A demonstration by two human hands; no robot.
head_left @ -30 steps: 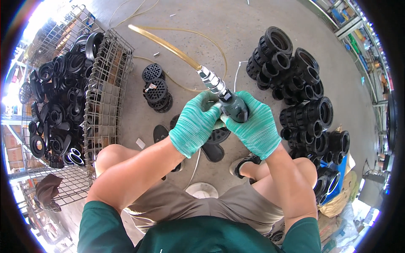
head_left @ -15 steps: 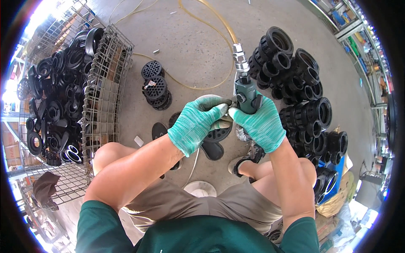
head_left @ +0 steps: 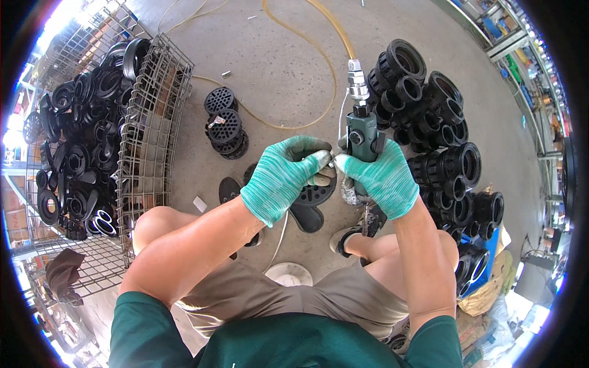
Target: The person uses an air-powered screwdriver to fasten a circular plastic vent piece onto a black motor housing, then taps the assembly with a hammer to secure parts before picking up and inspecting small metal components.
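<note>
My right hand [head_left: 380,178], in a green knit glove, is wrapped round a grey-green air tool [head_left: 363,134]. A silver hose fitting [head_left: 356,80] sits at the tool's top end, joined to a yellowish hose [head_left: 334,27]. Beside it, my left hand [head_left: 288,175], gloved alike, has thumb and fingers pinched together near my right thumb; something small and shiny shows at the fingertips, too small to name. Below the hands lies a round black slotted grate [head_left: 316,193], partly hidden by my left hand. A crumpled clear wrapping [head_left: 350,193] shows under the tool.
On the left, a wire cage [head_left: 147,141] holds many black rings and parts. Slotted black discs [head_left: 226,126] are stacked on the floor ahead. Ribbed black pipe fittings [head_left: 445,162] stand in piles on the right. Hose loops cross the floor. A white round object [head_left: 289,274] sits between my legs.
The air tool has shifted slightly right in my right hand and stands more upright. My left hand has drawn a little left, widening the gap between the hands.
</note>
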